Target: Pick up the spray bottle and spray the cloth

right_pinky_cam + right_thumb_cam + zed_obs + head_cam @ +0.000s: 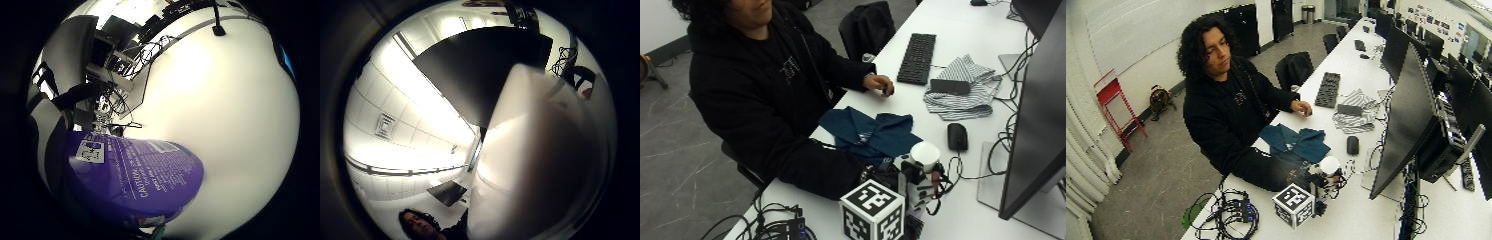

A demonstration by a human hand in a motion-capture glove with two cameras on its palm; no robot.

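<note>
**Gloved hand around the spray bottle beside the blue cloth**

Gloved right hand is what I see first, fingers curled round the spray bottle, which stands upright above the white table near its front edge. I cannot tell whether the bottle's base touches the tabletop. From the outside view only the bottle's white rounded top shows clear of the hand; the little-finger palm view shows me its purple label with white caution print pressed close to the palm, and the thumb-side view is largely filled by the bottle's pale body.

Just beside the bottle, toward the person, I see the dark blue cloth lying crumpled on the table. The bottle top sits at the cloth's near edge; I cannot tell which way the nozzle faces.

Farther out, a black mouse lies next to the cloth. Beyond it a striped grey-and-white cloth is bunched under a small dark object, with a black keyboard alongside. The person's bare left hand rests loosely curled on the table by the keyboard. A large monitor stands along the table's far side.
</note>
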